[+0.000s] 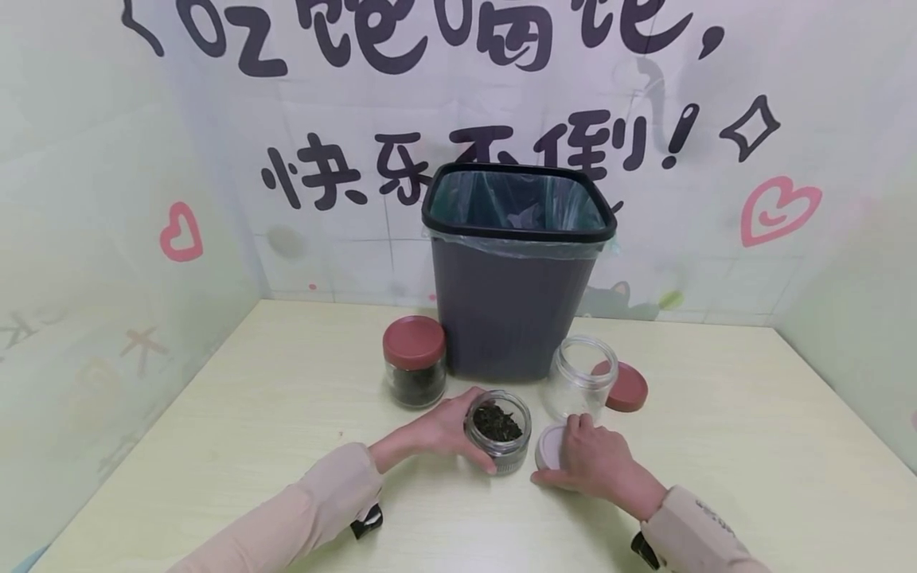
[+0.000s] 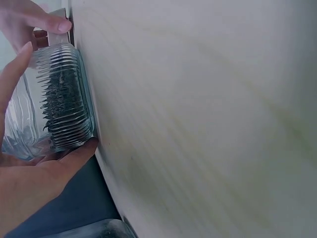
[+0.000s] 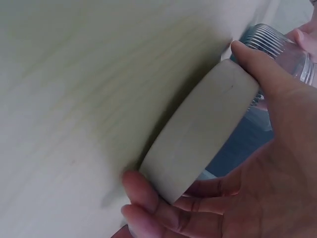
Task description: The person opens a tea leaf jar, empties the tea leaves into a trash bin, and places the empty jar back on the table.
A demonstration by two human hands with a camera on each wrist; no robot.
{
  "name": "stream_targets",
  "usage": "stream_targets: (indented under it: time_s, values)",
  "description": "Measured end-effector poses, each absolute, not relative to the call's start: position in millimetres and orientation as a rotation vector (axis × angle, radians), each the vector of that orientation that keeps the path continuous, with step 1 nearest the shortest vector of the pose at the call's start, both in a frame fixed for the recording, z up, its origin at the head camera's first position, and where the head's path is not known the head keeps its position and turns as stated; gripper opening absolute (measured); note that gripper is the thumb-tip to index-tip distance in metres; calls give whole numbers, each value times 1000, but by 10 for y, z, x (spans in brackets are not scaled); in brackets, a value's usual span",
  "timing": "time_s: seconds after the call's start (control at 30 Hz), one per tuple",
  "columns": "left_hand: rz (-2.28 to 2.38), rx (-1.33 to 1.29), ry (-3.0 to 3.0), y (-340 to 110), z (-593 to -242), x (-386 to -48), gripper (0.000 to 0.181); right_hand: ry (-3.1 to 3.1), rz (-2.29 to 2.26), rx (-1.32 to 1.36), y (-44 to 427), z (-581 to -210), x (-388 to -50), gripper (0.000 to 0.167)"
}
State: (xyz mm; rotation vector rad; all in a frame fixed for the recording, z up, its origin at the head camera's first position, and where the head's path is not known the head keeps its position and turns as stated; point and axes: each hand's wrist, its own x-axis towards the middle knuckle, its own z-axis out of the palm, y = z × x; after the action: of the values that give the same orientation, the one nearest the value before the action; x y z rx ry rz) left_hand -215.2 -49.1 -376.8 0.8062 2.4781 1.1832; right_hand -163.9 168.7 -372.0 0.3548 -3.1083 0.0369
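My left hand point(image 1: 450, 428) curls round a small ribbed glass jar point(image 2: 62, 99) that has no lid on. Dark dried leaves point(image 1: 497, 422), which look like loose tea, lie inside it. The jar stands upright on the table, with the thumb on its near side. Just to the right, my right hand point(image 1: 600, 461) grips a pale round lid point(image 3: 203, 129) by its rim, thumb on one side and fingers on the other. The lid lies flat at table level; whether it touches the surface I cannot tell. Part of it is hidden under the hand in the head view.
A dark bin point(image 1: 505, 310) with a green liner stands behind the hands. Left of it is a red-lidded jar point(image 1: 415, 362) with dark contents. An open clear jar point(image 1: 583, 378) stands to the right, with a red lid point(image 1: 628, 388) behind it on the table point(image 1: 286, 398).
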Motion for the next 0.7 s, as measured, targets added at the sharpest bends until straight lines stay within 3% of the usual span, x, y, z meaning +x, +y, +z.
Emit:
stream_targets:
  time_s: [0.7]
  values:
    - [1159,841,2433,-493,-3796,-2177,96,-3119,167,242,1703,-3759,-1775,95]
